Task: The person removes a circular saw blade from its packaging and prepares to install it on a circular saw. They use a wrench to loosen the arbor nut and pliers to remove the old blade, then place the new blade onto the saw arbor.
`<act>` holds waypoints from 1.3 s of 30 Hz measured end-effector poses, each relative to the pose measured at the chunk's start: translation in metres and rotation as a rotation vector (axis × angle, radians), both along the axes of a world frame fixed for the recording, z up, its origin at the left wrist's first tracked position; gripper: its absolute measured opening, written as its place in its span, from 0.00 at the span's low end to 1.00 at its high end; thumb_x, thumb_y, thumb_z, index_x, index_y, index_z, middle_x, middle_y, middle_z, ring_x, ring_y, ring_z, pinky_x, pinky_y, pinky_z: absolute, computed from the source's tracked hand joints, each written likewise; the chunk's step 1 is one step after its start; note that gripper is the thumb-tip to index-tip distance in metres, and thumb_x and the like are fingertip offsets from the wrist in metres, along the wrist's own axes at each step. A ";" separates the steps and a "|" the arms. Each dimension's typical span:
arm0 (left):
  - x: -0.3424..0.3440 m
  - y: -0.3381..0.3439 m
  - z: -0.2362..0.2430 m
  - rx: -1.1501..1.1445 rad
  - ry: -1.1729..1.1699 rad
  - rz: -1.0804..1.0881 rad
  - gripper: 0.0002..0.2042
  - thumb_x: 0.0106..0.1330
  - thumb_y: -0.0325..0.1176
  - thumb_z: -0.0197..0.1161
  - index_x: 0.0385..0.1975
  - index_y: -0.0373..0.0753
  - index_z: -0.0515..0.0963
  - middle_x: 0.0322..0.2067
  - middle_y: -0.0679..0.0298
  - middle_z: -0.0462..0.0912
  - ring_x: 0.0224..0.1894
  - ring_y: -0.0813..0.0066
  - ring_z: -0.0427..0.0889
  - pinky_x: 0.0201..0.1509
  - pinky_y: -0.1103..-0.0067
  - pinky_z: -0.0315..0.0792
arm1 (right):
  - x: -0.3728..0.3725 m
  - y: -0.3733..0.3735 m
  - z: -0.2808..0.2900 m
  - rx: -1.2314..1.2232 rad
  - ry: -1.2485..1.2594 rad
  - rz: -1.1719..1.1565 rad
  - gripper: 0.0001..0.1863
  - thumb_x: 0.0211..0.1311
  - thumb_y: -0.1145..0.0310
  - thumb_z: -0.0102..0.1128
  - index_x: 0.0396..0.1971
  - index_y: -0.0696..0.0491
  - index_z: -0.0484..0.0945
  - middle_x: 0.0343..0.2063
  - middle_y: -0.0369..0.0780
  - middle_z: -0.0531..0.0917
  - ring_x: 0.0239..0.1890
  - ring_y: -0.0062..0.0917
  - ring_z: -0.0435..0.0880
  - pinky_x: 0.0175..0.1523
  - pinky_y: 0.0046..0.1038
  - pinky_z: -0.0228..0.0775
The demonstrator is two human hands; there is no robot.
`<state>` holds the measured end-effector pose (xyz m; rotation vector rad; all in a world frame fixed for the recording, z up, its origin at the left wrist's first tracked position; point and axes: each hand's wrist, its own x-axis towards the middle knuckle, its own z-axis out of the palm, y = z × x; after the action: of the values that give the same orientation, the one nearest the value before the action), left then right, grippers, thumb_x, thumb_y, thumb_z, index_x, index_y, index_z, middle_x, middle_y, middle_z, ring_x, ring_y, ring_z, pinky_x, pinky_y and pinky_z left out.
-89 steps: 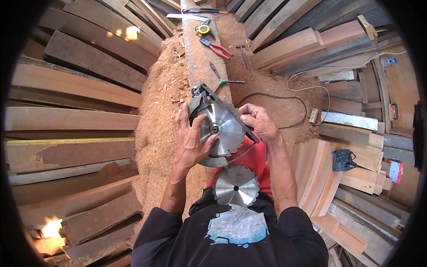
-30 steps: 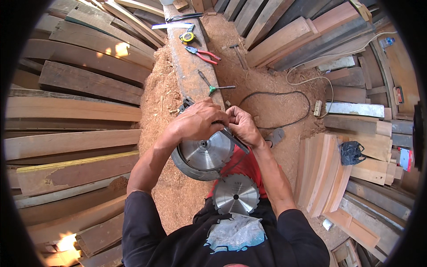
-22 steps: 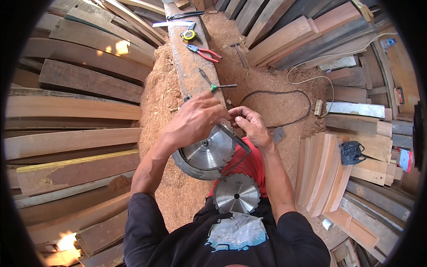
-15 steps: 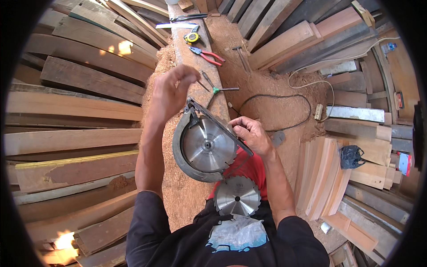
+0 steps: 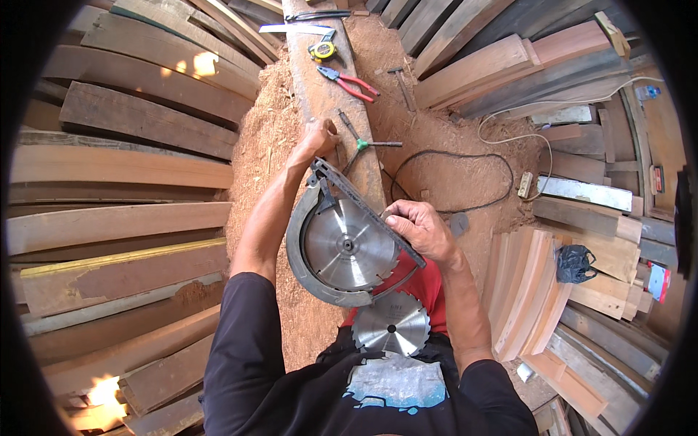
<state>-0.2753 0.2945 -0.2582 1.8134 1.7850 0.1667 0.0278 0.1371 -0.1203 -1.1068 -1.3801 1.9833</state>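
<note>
My right hand (image 5: 423,231) grips the edge of the base plate of a circular saw, which is tipped up over my lap with its round blade (image 5: 342,247) facing me. The dark blade guard (image 5: 297,258) curves around the blade's left side. Beyond the saw's top corner, my left hand (image 5: 318,138) is closed over the plank; a thin dark rod (image 5: 337,154) shows beside its fingers, partly hidden. A three-armed wrench with a green centre (image 5: 362,144) lies just right of that hand. A second saw blade (image 5: 392,324) rests on my lap.
On the plank bench (image 5: 305,94) lie red-handled pliers (image 5: 355,84), a yellow tape measure (image 5: 323,50) and a metal square (image 5: 297,29). A hammer (image 5: 402,87) lies on the sawdust. A black cable (image 5: 509,174) loops at right. Stacked boards (image 5: 123,174) line both sides.
My left hand has moved right and down toward the saw's top corner, its rod now less visible. The saw sits slightly lower and further right in view; my right hand still holds it.
</note>
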 end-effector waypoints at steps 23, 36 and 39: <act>0.000 -0.205 0.152 0.178 -0.599 0.405 0.31 0.76 0.51 0.58 0.68 0.33 0.65 0.56 0.43 0.80 0.56 0.52 0.82 0.59 0.59 0.79 | -0.004 0.016 -0.019 -0.145 0.325 0.051 0.09 0.74 0.71 0.58 0.47 0.60 0.76 0.34 0.31 0.82 0.35 0.08 0.76 0.40 0.17 0.72; 0.037 -0.231 0.170 0.332 -0.178 0.213 0.41 0.64 0.41 0.72 0.73 0.34 0.59 0.64 0.41 0.73 0.65 0.42 0.74 0.70 0.59 0.68 | -0.012 -0.002 -0.005 0.110 0.069 -0.112 0.09 0.71 0.75 0.53 0.41 0.64 0.79 0.31 0.31 0.82 0.32 0.09 0.74 0.39 0.19 0.70; 0.039 -0.230 0.171 0.343 -0.024 0.168 0.47 0.61 0.44 0.75 0.76 0.36 0.54 0.66 0.41 0.69 0.68 0.42 0.69 0.73 0.58 0.64 | -0.012 -0.006 -0.010 0.058 0.119 -0.151 0.10 0.70 0.74 0.53 0.41 0.64 0.80 0.31 0.32 0.82 0.32 0.10 0.74 0.38 0.19 0.71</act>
<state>-0.2363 0.0641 -0.0869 1.8749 1.9854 0.5894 0.0161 0.1314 -0.1302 -1.0182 -1.2472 1.8582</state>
